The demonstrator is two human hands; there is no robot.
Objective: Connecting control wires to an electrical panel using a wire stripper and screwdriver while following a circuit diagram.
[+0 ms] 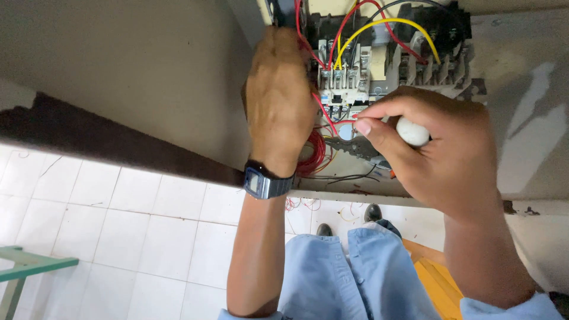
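In the head view, a red wire (pixel 323 112) is pinched by the left hand (pixel 278 101) against the contactor (pixel 344 83) on the far wall panel. A white-handled screwdriver (pixel 411 131) is grasped in the right hand (pixel 435 148), its tip hidden near the contactor's lower terminals.

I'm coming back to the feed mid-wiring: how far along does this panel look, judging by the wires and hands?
Done: yellow wire and several red wires already arc into the contactor top terminals. In hand: the right hand holds a white-handled tool in its grip at the lower terminals, while the left hand steadies a red wire there. Left: a loose red wire bundle below looks unconnected.
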